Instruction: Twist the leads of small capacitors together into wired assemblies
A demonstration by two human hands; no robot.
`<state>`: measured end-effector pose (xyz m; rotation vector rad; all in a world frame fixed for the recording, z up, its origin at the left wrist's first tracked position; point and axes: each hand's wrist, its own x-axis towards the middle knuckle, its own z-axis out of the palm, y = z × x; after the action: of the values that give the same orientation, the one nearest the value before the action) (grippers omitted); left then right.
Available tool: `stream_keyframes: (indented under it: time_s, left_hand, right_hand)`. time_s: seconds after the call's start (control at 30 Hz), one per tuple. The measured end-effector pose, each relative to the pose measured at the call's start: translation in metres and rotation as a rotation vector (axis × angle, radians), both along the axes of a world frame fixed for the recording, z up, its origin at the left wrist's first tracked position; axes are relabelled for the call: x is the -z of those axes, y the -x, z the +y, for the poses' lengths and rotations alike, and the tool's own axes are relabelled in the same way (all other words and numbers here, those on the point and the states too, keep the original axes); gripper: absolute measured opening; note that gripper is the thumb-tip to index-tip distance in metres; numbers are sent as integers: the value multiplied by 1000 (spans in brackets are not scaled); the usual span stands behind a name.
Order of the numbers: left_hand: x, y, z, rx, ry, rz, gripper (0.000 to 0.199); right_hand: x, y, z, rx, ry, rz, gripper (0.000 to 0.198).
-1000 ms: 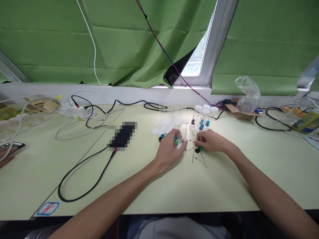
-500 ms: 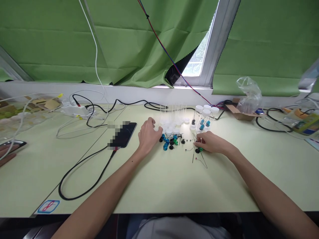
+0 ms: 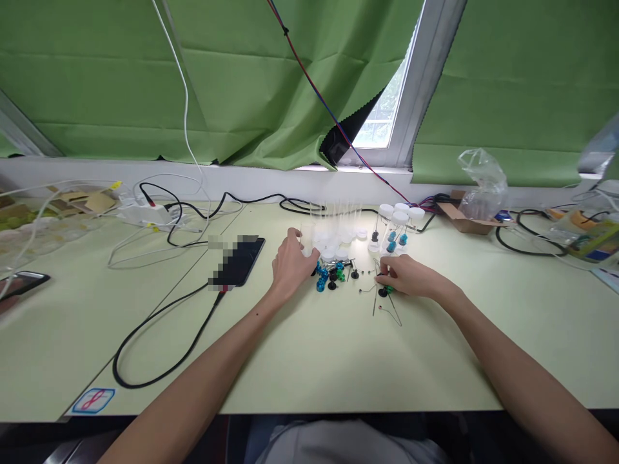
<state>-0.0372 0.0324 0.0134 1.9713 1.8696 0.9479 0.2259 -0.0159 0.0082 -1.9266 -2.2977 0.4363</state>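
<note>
Gripping one clear tube [image 3: 307, 236] at eleven o'clock of the blue parts [image 3: 322, 281], left hand [image 3: 289, 261] has fingers and thumb closed around its sides, probably to steady it upright. Right hand [image 3: 409, 276] at three o'clock, set low over the table [image 3: 338, 367], fingers curled inward; tips partly hidden, can't tell what, if anything, they pinch. Thin wires [image 3: 374, 303] lie near them around four o'clock, presumably for easy reach. More tubes [image 3: 341, 219] stand bunched at twelve to one; capped tubes [image 3: 399, 221] group at two, likely sorted apart. Phone [image 3: 250, 263] lies between nine and ten, seemingly out of the way.
</note>
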Motion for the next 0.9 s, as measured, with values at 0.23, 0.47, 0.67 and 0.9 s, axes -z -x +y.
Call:
stream_keyframes:
  time_s: [0.23, 0.47, 0.67, 0.9]
  left_hand:
    - [-1, -1, -1, -21, -55, -10, 40]
    - [0, -2, -1, -37, -136, -37, 38]
    - [0, -4, -2, -96, -275, -131, 46]
    - [-8, -11, -12, 0, -745, -360, 27]
  right_hand:
    - [-1, -1, 0, 6, -5, 28, 21]
    - [1, -1, 0, 1, 7, 103, 21]
    - [1, -1, 0, -16, -50, 118, 22]
    - [2, 0, 2, -41, -211, 207, 25]
